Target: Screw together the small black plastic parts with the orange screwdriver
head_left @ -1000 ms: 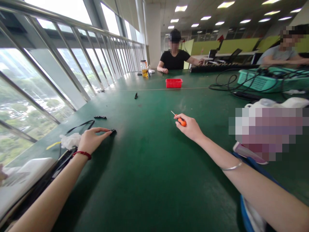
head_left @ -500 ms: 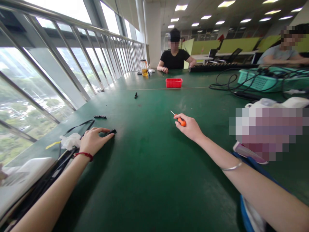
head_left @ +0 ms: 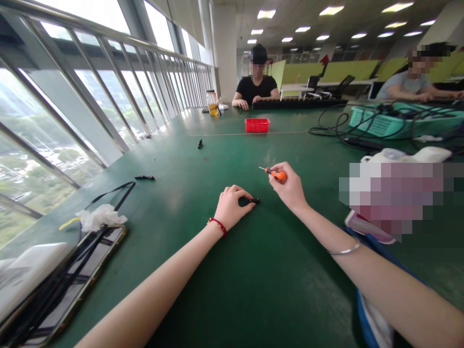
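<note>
My left hand (head_left: 230,207) rests on the green table (head_left: 224,270) near its middle, fingers pinched on a small black part (head_left: 253,200) that lies on the surface. A red cord circles that wrist. Just to the right, my right hand (head_left: 290,188) is closed round a small orange-handled screwdriver (head_left: 274,173), whose thin metal tip points left and up, above the black part. A silver bangle sits on my right forearm.
A phone (head_left: 68,280) with black straps and a crumpled white tissue (head_left: 97,217) lie at the left edge. Small black parts (head_left: 145,178) (head_left: 200,143) and a red bin (head_left: 257,125) lie farther off. Two people sit at the far end, with cables and a teal basket (head_left: 391,121).
My left hand slid the black part from the left side of the table to the middle, beside my right hand. The screwdriver hand shifted slightly; the camera tilted a little.
</note>
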Action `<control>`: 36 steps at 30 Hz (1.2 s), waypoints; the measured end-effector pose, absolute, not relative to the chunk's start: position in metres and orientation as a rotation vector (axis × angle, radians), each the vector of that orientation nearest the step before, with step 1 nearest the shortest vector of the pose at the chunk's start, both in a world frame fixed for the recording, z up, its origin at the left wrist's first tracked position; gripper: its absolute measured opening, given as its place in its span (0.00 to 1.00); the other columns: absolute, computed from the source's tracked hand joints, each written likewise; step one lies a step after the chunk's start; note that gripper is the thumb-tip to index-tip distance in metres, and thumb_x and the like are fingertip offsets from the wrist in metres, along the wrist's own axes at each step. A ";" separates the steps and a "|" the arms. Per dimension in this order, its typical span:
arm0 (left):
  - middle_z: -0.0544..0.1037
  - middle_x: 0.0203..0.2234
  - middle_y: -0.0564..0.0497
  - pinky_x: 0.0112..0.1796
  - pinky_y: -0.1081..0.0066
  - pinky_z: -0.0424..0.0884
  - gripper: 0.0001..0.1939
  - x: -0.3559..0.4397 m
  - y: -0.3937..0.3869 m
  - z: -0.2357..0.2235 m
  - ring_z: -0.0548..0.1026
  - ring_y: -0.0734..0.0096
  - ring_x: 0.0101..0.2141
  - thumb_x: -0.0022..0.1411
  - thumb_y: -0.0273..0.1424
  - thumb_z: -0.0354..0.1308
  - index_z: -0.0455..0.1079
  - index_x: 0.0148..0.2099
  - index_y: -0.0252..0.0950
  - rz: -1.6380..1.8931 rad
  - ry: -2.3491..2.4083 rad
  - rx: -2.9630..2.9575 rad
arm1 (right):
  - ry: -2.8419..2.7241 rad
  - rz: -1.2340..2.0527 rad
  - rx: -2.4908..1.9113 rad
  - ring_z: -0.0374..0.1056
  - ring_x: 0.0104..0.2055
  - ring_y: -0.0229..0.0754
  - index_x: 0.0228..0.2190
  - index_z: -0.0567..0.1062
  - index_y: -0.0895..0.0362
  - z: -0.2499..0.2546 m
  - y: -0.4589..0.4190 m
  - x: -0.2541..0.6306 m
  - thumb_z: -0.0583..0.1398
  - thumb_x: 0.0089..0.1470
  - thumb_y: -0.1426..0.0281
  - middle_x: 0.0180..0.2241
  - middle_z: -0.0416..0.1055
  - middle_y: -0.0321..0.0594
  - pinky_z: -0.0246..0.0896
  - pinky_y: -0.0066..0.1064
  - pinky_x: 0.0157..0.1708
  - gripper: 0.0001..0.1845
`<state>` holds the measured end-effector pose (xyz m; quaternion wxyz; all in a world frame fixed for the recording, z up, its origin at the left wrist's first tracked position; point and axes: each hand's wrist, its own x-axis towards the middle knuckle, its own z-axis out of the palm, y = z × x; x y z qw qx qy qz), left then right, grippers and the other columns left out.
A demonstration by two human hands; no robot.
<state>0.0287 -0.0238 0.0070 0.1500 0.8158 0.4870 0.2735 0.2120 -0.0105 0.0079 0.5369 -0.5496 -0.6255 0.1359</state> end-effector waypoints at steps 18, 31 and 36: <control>0.75 0.37 0.49 0.46 0.60 0.65 0.07 0.024 -0.022 0.001 0.69 0.61 0.42 0.52 0.32 0.61 0.75 0.35 0.37 0.830 1.380 2.283 | -1.593 -0.042 -1.050 0.55 0.23 0.33 0.20 0.63 0.54 0.126 -0.010 0.211 0.60 0.48 0.68 0.19 0.58 0.31 0.54 0.30 0.25 0.11; 0.75 0.36 0.49 0.47 0.61 0.65 0.06 0.025 -0.022 0.002 0.69 0.61 0.42 0.53 0.30 0.61 0.75 0.35 0.36 0.866 1.400 2.253 | -1.637 0.056 -1.089 0.51 0.20 0.33 0.16 0.57 0.53 0.089 -0.009 0.188 0.57 0.46 0.68 0.17 0.56 0.31 0.50 0.30 0.24 0.14; 0.75 0.36 0.48 0.47 0.61 0.66 0.06 0.024 -0.021 0.001 0.69 0.62 0.42 0.53 0.30 0.61 0.75 0.35 0.36 0.862 1.398 2.257 | -1.630 0.068 -1.120 0.51 0.20 0.34 0.16 0.57 0.53 0.087 -0.009 0.188 0.56 0.47 0.67 0.17 0.55 0.31 0.50 0.29 0.24 0.14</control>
